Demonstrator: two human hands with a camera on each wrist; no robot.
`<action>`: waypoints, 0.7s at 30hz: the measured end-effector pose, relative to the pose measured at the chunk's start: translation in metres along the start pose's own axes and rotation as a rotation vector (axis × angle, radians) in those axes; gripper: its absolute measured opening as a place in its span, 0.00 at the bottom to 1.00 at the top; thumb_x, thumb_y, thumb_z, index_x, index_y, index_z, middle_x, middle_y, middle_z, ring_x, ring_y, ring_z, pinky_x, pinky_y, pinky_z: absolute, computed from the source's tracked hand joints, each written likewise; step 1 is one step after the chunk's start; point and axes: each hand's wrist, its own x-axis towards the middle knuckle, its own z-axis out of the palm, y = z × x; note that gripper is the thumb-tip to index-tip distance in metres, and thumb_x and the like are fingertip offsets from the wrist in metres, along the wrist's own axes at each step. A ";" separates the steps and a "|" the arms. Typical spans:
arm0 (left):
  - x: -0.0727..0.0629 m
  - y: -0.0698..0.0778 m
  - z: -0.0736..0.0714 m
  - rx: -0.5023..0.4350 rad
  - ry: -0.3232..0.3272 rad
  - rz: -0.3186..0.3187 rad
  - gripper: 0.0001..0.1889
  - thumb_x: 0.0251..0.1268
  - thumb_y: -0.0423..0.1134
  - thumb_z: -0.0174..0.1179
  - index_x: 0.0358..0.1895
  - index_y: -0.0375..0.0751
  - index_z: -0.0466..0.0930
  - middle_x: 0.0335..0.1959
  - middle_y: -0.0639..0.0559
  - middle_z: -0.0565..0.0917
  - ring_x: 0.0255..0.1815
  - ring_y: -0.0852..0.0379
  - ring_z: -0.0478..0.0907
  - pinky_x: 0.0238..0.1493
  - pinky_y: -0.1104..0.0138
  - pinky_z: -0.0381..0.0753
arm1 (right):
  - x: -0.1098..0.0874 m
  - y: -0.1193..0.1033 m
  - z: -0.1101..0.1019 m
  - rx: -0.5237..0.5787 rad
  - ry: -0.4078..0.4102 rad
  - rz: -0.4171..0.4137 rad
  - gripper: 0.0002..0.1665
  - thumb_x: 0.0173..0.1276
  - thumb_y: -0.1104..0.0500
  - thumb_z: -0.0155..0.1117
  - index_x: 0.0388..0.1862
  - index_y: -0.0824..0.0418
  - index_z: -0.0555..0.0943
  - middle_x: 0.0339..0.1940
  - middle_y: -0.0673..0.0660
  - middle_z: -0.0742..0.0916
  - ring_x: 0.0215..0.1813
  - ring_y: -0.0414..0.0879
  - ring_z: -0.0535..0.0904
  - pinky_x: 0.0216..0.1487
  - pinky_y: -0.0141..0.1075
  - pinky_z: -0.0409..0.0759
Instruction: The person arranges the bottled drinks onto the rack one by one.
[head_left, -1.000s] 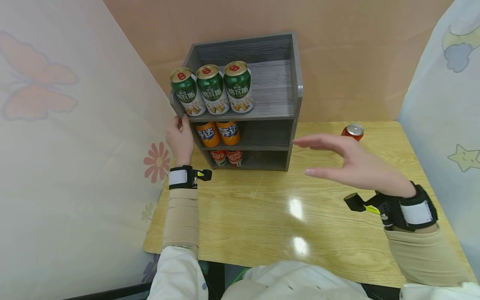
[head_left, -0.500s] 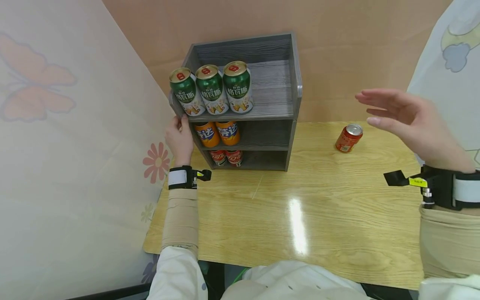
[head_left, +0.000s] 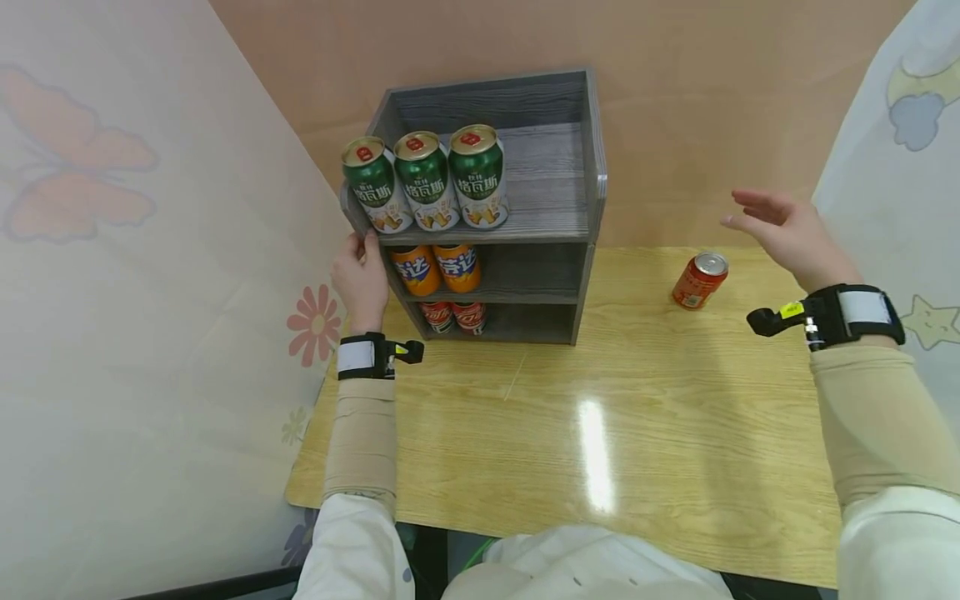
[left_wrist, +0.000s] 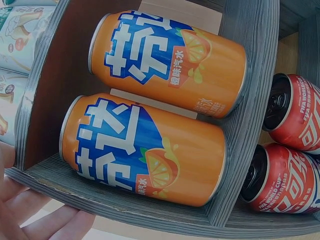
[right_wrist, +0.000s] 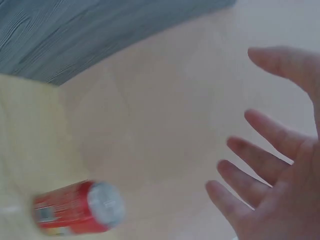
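Note:
My left hand [head_left: 361, 279] grips the left side of a grey wooden shelf [head_left: 543, 229], its fingers behind the side panel in the left wrist view. Three green-and-white cans [head_left: 425, 181] stand on the top level. Two orange soda cans [left_wrist: 145, 150] stand in the middle level and two red cola cans [left_wrist: 285, 175] in the bottom one. My right hand [head_left: 798, 237] is in the air with fingers spread and holds nothing. A single red can [head_left: 700, 281] stands on the table to its lower left, apart from the hand.
The light wooden table [head_left: 480, 433] reaches from the shelf to the person's front. A tan backdrop [head_left: 697, 125] rises behind, and pale printed sheets hang at both sides, the left sheet [head_left: 187, 250] close to the left arm.
My right hand has moved from beside the shelf to the right, past the red can, which came into full view. The left hand and the shelf stay put.

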 end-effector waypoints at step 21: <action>0.001 -0.003 0.000 0.016 -0.005 -0.001 0.17 0.80 0.46 0.53 0.36 0.36 0.80 0.45 0.40 0.87 0.56 0.48 0.82 0.57 0.56 0.78 | 0.027 0.122 0.063 -0.020 -0.015 0.165 0.66 0.74 0.53 0.64 0.78 0.64 0.20 0.79 0.77 0.38 0.78 0.76 0.39 0.73 0.64 0.49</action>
